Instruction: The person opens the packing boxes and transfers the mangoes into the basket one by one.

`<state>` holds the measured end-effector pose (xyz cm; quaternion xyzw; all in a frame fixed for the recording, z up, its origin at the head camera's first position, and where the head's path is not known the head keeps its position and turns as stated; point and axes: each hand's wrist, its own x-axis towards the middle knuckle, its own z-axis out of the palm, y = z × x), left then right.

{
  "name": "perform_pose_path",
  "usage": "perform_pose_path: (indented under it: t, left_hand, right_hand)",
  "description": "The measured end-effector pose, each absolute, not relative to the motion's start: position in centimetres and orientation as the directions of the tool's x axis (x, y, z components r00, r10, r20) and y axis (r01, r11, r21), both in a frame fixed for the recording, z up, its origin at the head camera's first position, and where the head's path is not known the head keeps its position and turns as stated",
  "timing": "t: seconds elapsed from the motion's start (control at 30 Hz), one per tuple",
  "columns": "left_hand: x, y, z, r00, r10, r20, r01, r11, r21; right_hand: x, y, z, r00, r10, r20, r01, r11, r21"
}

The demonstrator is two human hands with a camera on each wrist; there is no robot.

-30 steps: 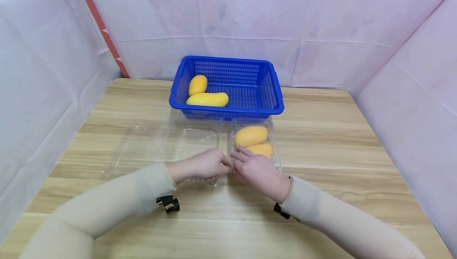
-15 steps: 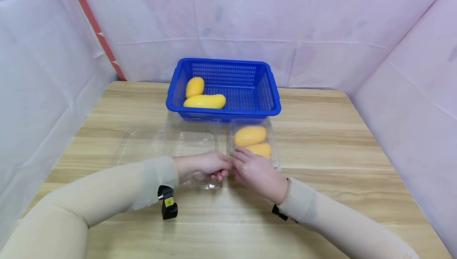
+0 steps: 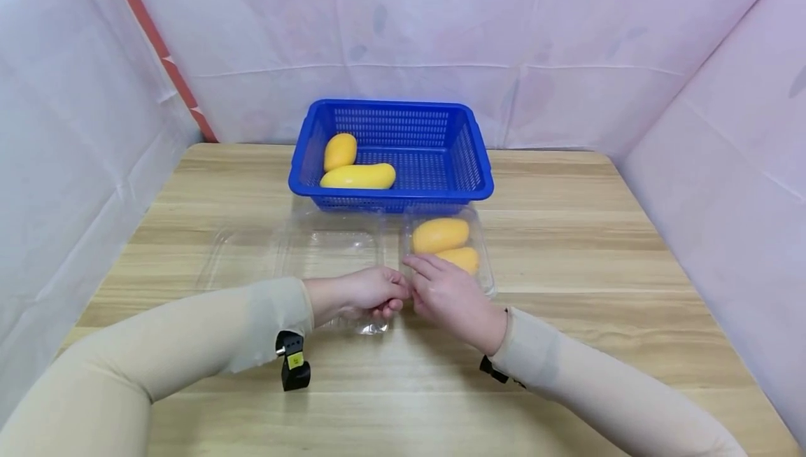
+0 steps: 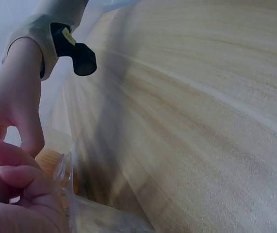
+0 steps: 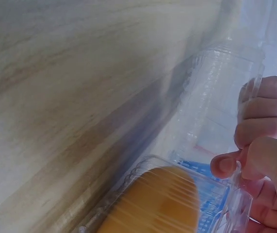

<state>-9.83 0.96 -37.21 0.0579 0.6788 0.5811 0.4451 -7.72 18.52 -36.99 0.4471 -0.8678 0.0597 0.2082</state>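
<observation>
Grips the left edge of a transparent filled box [image 3: 486, 278], toward the near corner, with the curled fingers of the left hand [image 3: 371, 292], thumb and forefinger drawn together. Pinches the same edge with the fingers of the right hand [image 3: 453, 299], bent over the rim close beside the left ones; leaves the exact contact of the left fingertips partly hidden, even in the wrist views. Contains, inside that box, a far mango [image 3: 441, 235] in full view and a near mango [image 3: 462, 259] partly covered by the right hand. Continues just to the left with a transparent container [image 3: 330, 247], unfolded, with a second shallow half [image 3: 242, 254] farther left and the near side partly behind the left arm. Places just beyond these a blue perforated basket [image 3: 393, 193], with a rounded mango [image 3: 341, 152] at the left and a longer yellow fruit [image 3: 358, 176] lying along the near wall. Rests box, container and basket on a wood-grained counter [image 3: 567, 233]. Reaches in from the near side in a beige left sleeve [image 3: 208, 331] and right sleeve [image 3: 592, 373], with a black wrist camera [image 3: 294, 369] hanging below the left cuff. Ends in pale, creased cloth walls [image 3: 441, 16], with a red strip [image 3: 157, 44] slanting up at the far left.
</observation>
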Motion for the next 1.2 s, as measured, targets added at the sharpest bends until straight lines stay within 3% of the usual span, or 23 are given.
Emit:
perform_pose_path:
  t: [0.37,0.47,0.63,0.7,0.83,0.97,1.1,1.2]
  left_hand:
    - [-9.7,1.2,-37.1,-0.599,0.533,-0.597,-0.449,0.394,0.802]
    - [-9.9,1.1,-36.8,-0.575,0.538,-0.617,-0.451,0.421,0.787]
    - [-10.6,0.7,-35.4,-0.483,0.587,-0.650,-0.442,0.478,0.759]
    - [-11.1,0.4,-34.6,-0.482,0.579,-0.657,-0.414,0.511,0.753]
    - [-12.6,0.0,-33.2,-0.590,0.544,-0.596,-0.263,0.569,0.779]
    - [-15.0,0.5,-31.6,-0.700,0.472,-0.537,-0.138,0.648,0.749]
    - [-17.3,1.8,-31.2,-0.764,0.367,-0.531,-0.130,0.719,0.683]
    - [-18.2,2.5,-32.4,-0.764,0.337,-0.550,-0.171,0.717,0.676]
  right_hand:
    - [-7.8,18.3,-35.9,-0.505,-0.731,0.459,-0.806,0.589,0.051]
    - [-7.7,18.4,-35.7,-0.495,-0.756,0.428,-0.818,0.572,0.065]
    - [-7.1,18.8,-36.0,-0.463,-0.795,0.392,-0.838,0.537,0.098]
    - [-6.8,18.9,-36.1,-0.449,-0.808,0.381,-0.842,0.525,0.124]
    - [-6.5,19.0,-35.4,-0.445,-0.842,0.306,-0.855,0.500,0.134]
    - [-8.6,18.8,-32.8,-0.522,-0.836,0.169,-0.852,0.519,-0.063]
    - [-13.4,18.2,-30.8,-0.645,-0.764,0.009,-0.741,0.622,-0.251]
    - [-16.4,17.7,-30.9,-0.671,-0.734,-0.104,-0.704,0.675,-0.221]
